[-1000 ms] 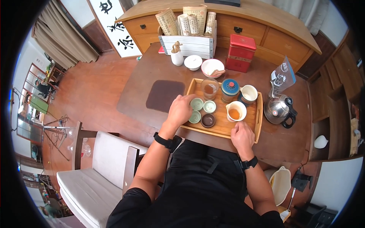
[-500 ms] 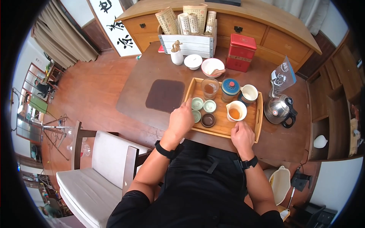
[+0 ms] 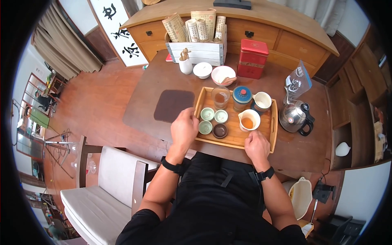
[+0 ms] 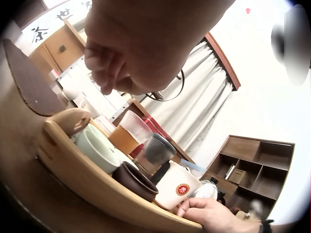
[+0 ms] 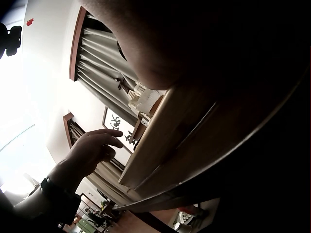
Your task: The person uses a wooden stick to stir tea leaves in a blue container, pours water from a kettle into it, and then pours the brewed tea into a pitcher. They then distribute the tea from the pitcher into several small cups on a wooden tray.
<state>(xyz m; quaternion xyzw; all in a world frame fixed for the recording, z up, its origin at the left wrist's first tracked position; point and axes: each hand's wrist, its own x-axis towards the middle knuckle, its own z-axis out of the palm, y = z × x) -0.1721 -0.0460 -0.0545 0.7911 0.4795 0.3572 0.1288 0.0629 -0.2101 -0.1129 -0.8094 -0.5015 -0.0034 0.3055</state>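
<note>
Your left hand (image 3: 184,128) hovers just off the left edge of the tray (image 3: 233,137), its fingers loosely bent, a little apart and holding nothing. Your right hand (image 3: 257,148) is at the near edge, toward the right corner, fingers curled together beside the white pitcher (image 3: 249,121) of amber liquid; you cannot tell whether they grip the rim. The tray lies near the front edge of the surface (image 3: 143,96), with three green cups (image 3: 207,114) and a brown cup (image 3: 220,130) in its left part.
</note>
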